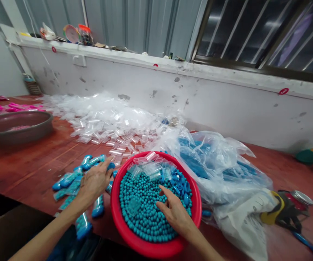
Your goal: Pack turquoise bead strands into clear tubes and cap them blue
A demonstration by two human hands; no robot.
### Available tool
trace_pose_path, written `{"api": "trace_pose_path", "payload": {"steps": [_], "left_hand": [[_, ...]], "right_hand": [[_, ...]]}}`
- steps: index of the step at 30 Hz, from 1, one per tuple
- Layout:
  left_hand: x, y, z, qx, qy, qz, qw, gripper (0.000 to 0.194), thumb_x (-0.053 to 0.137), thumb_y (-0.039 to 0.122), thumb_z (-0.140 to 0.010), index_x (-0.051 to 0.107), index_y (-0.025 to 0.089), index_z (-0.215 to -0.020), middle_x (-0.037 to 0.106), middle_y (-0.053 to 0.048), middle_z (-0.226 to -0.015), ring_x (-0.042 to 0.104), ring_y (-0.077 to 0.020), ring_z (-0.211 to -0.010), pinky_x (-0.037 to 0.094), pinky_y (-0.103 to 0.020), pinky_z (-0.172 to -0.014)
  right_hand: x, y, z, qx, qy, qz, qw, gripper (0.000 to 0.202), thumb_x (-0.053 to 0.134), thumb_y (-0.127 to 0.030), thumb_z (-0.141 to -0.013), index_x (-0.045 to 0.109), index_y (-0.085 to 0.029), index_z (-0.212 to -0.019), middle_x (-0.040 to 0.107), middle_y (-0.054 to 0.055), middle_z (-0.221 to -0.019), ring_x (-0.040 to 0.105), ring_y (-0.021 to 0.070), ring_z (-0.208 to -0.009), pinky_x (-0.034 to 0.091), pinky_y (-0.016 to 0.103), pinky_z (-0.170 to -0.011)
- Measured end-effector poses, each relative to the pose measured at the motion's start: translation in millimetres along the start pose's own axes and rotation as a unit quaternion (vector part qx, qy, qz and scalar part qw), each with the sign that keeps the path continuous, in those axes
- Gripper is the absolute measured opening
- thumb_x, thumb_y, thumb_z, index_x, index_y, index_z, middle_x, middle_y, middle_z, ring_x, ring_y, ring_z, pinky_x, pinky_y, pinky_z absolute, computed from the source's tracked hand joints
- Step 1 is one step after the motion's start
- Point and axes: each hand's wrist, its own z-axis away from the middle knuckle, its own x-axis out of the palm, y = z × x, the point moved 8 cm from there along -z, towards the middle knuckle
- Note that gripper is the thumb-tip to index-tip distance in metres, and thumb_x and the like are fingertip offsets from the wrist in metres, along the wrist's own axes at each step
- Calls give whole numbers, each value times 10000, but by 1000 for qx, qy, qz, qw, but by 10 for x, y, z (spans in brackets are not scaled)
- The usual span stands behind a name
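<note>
Right hand: The right hand (172, 214) is over the lower middle of the frame, thumb and fingers spread apart above the teal beads (145, 192), with nothing visible between them.
Left hand: The left hand (95, 181) reaches over the filled tubes (98, 208) left of center, fingers extended and slightly bent. A blue end shows at its fingertips; whether they pinch it cannot be told.
Red basin: The red basin (115, 214) sits at bottom center, holding the beads, with clear tubes (155, 175) along its far side and blue caps (182, 183) at its upper right.
Filled tubes: They lie scattered beside the basin, blue-capped, with teal contents.
Loose tube pile: A loose pile of clear tubes (104, 117) spreads across the middle left, toward the wall.
Bags: A clear plastic bag (213, 156) with blue contents lies right of center; below it, a white bag (249, 221) bears dark lettering, only partly readable.
Wall stickers: The red sticker at upper right (283, 91) reads "3"; marks on the upper-center sticker (155, 66) and upper-left sticker (54, 49) are too small to read surely.
Far left: A grey basin (34, 132) stands before pink pieces (17, 107).
</note>
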Motion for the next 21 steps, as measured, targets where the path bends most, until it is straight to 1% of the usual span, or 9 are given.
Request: {"api": "trace_pose_path", "payload": {"steps": [2,4,6,8,12,15,17,19,21], "left_hand": [[-12,21,4,14,45,-42,998,385,345,295,-827,451,152,-1168,572,-110,-952,530,-230,-861,386,-306,-723],[53,182,66,67,41,-45,996,327,316,242,-837,507,162,-1091,567,-92,-924,514,-205,-856,378,-284,-731],[187,424,173,156,-22,-35,987,315,302,163,-826,550,202,-1017,566,-60,-876,500,-183,-823,369,-271,-722],[324,646,315,252,-99,-30,962,337,317,104,-796,575,242,-963,563,-39,-859,480,-181,-820,355,-286,-738],[564,840,517,362,-204,-30,909,308,386,81,-745,593,246,-901,571,-37,-863,463,-199,-854,347,-324,-761],[716,851,516,378,-223,-29,898,287,418,88,-731,598,220,-911,589,-56,-869,477,-206,-866,357,-321,-758],[787,839,464,356,-231,-10,906,280,396,94,-748,602,207,-900,605,-64,-861,506,-197,-845,367,-306,-745],[817,812,387,300,-238,15,924,271,371,117,-767,606,194,-880,621,-73,-824,540,-197,-812,379,-295,-714],[794,805,329,241,-236,52,940,257,355,208,-803,609,176,-807,626,-77,-754,565,-201,-763,386,-287,-673]], "right_hand": [[13,-11,1,-7,-6,18,1000,445,480,-248,-785,429,-154,-1217,576,77,-1011,524,127,-593,463,294,-639],[14,-37,10,-24,-10,47,999,385,460,-237,-801,471,-157,-1178,601,70,-973,560,153,-665,463,303,-676],[44,-111,23,-60,-33,94,993,322,443,-208,-812,519,-170,-1123,616,67,-961,577,184,-809,446,313,-758],[142,-224,34,-107,-82,160,978,303,451,-174,-805,534,-195,-1096,611,60,-984,560,197,-920,427,313,-809],[486,-393,-37,-165,-165,294,927,366,551,-228,-744,491,-181,-1102,585,67,-987,588,207,-831,475,297,-687],[783,-438,-173,-196,-178,349,899,401,569,-315,-721,491,-122,-1064,583,103,-958,595,214,-753,490,294,-602],[904,-436,-258,-212,-170,366,890,248,504,-226,-753,531,-117,-974,599,103,-870,594,208,-707,488,283,-557],[903,-407,-317,-204,-155,376,890,171,452,-156,-763,549,-120,-899,600,92,-777,589,204,-646,484,284,-524],[778,-397,-337,-176,-126,383,898,173,421,-141,-779,543,-119,-900,593,91,-773,585,205,-641,490,298,-532]]}}
